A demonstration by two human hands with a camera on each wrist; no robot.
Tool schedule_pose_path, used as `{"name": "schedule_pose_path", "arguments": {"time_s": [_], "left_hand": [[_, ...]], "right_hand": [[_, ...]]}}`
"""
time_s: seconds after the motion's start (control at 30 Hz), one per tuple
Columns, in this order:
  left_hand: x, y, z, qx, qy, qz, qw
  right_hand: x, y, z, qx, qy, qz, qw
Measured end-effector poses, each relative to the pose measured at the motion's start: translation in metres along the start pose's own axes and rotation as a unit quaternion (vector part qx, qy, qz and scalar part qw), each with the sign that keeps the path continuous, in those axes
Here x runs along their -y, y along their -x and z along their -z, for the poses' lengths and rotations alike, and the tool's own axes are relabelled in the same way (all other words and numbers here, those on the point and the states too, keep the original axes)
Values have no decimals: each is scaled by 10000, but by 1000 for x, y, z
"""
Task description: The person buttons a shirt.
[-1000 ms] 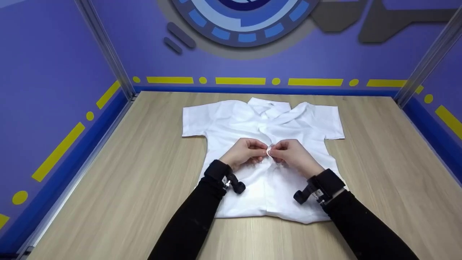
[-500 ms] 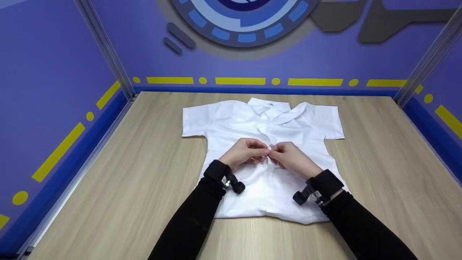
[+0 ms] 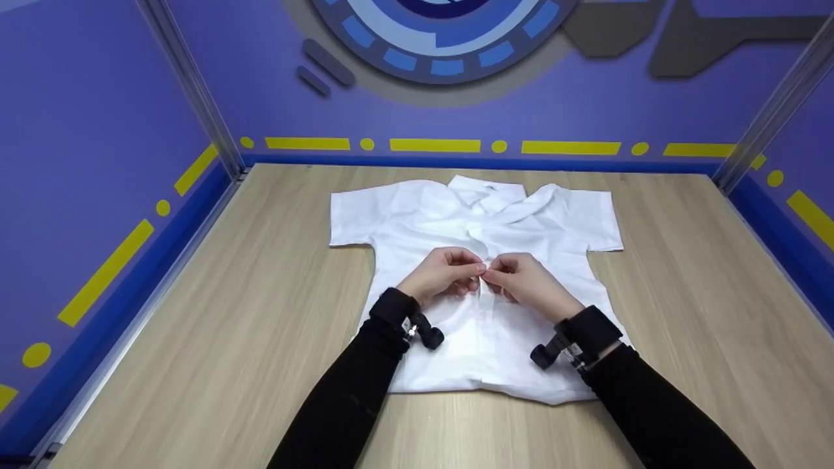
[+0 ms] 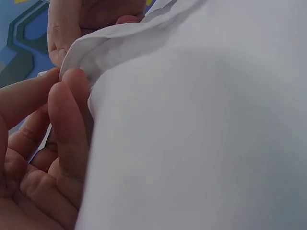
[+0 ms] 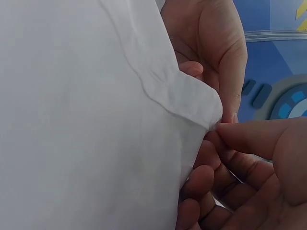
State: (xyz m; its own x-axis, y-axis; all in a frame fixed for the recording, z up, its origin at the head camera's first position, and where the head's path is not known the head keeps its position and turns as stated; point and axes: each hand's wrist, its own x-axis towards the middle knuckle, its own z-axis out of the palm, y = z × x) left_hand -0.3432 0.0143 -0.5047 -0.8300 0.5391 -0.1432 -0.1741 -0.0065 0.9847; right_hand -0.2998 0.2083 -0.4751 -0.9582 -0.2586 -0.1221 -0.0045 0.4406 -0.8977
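Observation:
A white short-sleeved shirt (image 3: 430,221) lies spread on the table, collar toward the back wall. At the middle of its front, my left hand (image 3: 446,273) and right hand (image 3: 524,280) meet, thumb tips nearly touching. Each pinches the front edge, the placket (image 5: 168,91), between thumb and fingers. In the left wrist view the left hand (image 4: 43,143) holds the raised fold of cloth (image 4: 110,40) from below. The right hand (image 5: 259,163) grips that edge in the right wrist view. Any button between the fingertips is hidden.
The shirt lies on a wooden table (image 3: 260,293). Blue-purple panels with yellow marks (image 3: 434,146) stand behind and at both sides. Black wrist cameras (image 3: 427,333) sit on both wrists, just above the shirt.
The small white loop of cloth that stood up between the fingertips has gone from sight. The right hand's fingers have shifted slightly; the left hand stays nearly in place.

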Motion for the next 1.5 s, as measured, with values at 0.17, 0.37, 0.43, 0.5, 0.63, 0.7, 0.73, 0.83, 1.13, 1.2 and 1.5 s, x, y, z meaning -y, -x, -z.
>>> {"name": "schedule_pose_path", "arguments": {"time_s": [0.17,0.37,0.43,0.5,0.63,0.7,0.73,0.83,1.13,1.2,1.5], "left_hand": [[-1,0,-1,-108,31,25,9999],[-1,-1,-1,-121,-47,58,9999],[0,-1,-1,-132,-60,100,9998],[0,-1,-1,-151,-41,156,9998],[-1,0,-1,-182,33,239,9995],[-1,0,-1,-188,30,256,9995],[-2,0,-1,-188,18,259,9995],[-3,0,-1,-179,-7,271,9995],[-3,2,-1,-138,-45,247,9996],[-3,2,-1,-123,-46,210,9997],[-3,2,-3,-139,-351,256,9990]], "right_hand": [[-1,0,2,23,-96,-45,9999],[-1,-1,2,4,-104,-76,9999],[-1,-1,2,15,-143,-96,9999],[-2,-2,2,33,-192,-108,9998],[-2,-2,2,79,-211,-144,9996],[0,-2,3,120,-176,-171,9996],[2,0,3,137,-155,-186,9996],[12,5,5,192,-171,-268,9993],[5,3,6,327,-561,-323,9974],[-2,0,6,337,-591,-299,9972],[-8,-2,5,338,-521,-231,9978]]}}
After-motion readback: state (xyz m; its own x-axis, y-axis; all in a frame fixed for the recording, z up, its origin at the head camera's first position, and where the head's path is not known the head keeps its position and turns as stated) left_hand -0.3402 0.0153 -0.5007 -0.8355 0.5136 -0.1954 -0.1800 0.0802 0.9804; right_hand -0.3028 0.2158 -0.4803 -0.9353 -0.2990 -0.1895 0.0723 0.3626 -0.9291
